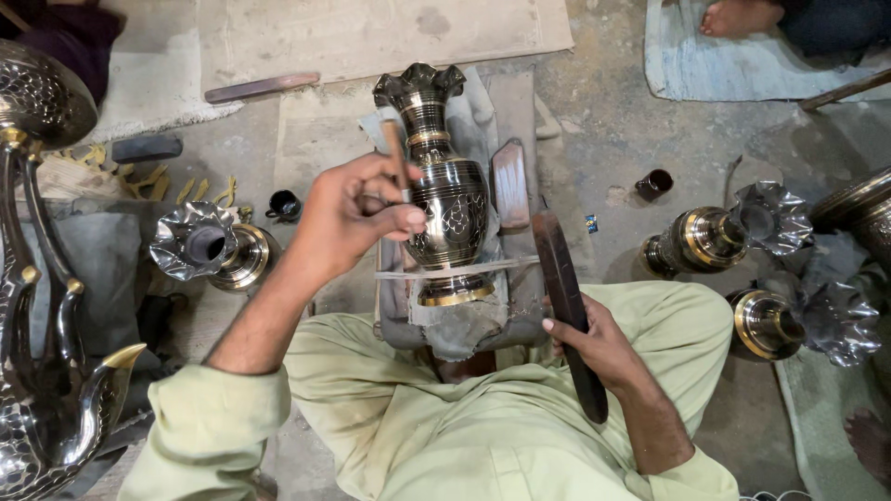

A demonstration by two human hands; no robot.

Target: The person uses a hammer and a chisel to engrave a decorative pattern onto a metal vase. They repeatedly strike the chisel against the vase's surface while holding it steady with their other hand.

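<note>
The engraved brass vase lay on a padded block across the person's lap, its long axis running away from the body, frilled mouth pointing far, foot near, under a thin strap. The left hand pinched a slim chisel against the vase's belly. The right hand gripped a dark wooden mallet, fingers wrapped around it, lying just right of the block.

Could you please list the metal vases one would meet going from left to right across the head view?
Fluted vase lying on its side → engraved vase strapped on the padded block, with the left hand on it → lying vase → lying vase.
</note>
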